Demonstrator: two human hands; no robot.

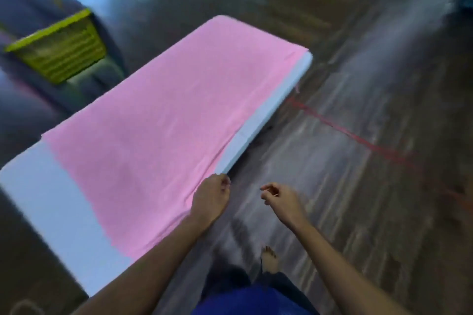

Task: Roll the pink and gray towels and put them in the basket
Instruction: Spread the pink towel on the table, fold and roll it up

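The pink towel (166, 115) lies spread flat along the white table (51, 186), covering most of its top and not yet rolled at all. The person stands at the table's long side. Their left hand (211, 199) is at the table's edge with curled fingers right on the towel's hem, though the blur keeps me from telling whether it actually pinches the cloth. The right hand (280, 199) hangs just off the table over the wooden floor (358, 161), fingers loosely curled and holding nothing. The yellow-green basket (61, 51) sits well beyond the table's far side on something dark, and I can't make out its contents. No gray towel is in sight. By my reckoning the job has barely begun: both rolls and both trips to the basket remain.
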